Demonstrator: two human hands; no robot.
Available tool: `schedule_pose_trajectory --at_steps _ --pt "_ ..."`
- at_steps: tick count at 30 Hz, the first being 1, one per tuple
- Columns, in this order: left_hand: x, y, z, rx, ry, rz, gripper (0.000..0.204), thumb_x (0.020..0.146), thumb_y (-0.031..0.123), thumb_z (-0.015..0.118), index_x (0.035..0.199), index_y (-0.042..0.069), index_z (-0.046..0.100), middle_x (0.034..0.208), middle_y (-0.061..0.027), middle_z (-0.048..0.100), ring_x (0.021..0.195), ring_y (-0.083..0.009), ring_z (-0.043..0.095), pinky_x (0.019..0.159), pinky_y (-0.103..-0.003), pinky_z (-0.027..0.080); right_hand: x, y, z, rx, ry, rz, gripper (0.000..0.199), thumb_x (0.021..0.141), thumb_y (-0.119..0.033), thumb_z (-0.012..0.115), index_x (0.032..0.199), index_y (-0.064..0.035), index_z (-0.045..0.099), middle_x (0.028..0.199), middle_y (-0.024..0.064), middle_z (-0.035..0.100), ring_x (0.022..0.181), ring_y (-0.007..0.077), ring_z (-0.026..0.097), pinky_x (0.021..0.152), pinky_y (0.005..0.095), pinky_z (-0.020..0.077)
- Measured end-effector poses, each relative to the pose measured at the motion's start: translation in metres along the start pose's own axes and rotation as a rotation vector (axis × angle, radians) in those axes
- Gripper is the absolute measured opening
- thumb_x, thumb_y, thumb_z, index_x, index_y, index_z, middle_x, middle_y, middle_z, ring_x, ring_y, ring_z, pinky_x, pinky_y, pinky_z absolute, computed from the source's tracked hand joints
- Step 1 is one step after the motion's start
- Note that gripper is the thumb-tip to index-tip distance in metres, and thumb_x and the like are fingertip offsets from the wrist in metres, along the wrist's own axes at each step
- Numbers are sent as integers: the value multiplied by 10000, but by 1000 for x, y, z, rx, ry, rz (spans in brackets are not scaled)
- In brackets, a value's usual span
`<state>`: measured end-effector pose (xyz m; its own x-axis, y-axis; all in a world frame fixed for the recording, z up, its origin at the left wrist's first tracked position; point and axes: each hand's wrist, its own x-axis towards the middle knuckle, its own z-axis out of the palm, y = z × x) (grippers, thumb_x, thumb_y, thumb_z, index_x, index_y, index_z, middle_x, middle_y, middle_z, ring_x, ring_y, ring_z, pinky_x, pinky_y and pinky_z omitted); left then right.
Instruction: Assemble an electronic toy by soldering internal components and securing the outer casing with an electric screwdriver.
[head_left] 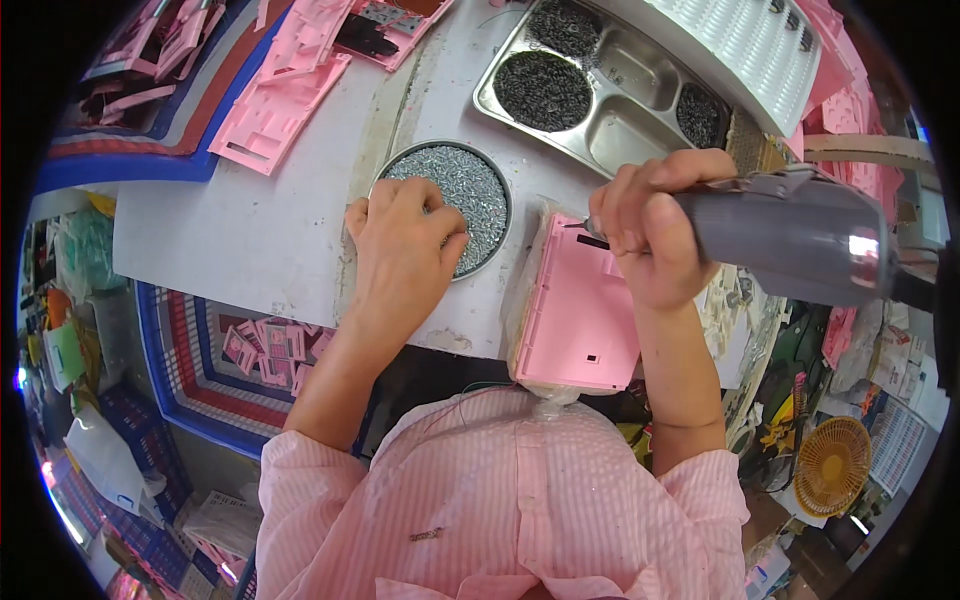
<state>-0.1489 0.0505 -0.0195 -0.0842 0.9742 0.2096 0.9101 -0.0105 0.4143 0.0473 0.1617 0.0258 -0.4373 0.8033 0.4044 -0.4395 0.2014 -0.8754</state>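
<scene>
pink panel | grey power screwdriver | silver screws in round dish | pink-striped shirt | blue crate

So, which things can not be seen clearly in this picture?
Head view only:
- Left hand fingertips: curled down over the round dish of screws; any screw pinched is hidden.
- Power screwdriver tip: covered by the right hand.
- Pink panel top corner: behind that hand.
- Single screws: too small.

Small assembly workshop. Evidence: worn white bench; round dish of silver screws; steel compartment tray with dark screws; stacked pink moulded plastic parts; blue crate of more parts below; grey powered screwdriver.
</scene>
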Motion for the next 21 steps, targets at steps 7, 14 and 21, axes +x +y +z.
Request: schedule_pose_trajectory --at_steps 7,14,21 --pt "8 -11 8 -62 99 -67 158 821 165 760 765 86 635 898 -41 602 937 -271 571 869 -444 364 -1 21 -2 -235 -86 -7 195 954 -58 598 949 -82 405 631 39 458 522 115 431 488 296 399" --pt "5 6 10 -463 65 169 208 725 177 842 798 135 652 841 -3 637 833 -235 597 820 -411 356 3 -13 13 208 -54 49 292 924 -145 714 1053 -39 473 661 33 544 559 119 495 521 273 447" --pt "-9 39 16 -424 186 312 210 709 196 838 864 161 701 886 55 644 818 -149 580 848 -406 333 -7 -47 16 111 -200 73 290 1003 -346 636 1109 -143 459 598 -46 502 491 111 492 473 288 416"
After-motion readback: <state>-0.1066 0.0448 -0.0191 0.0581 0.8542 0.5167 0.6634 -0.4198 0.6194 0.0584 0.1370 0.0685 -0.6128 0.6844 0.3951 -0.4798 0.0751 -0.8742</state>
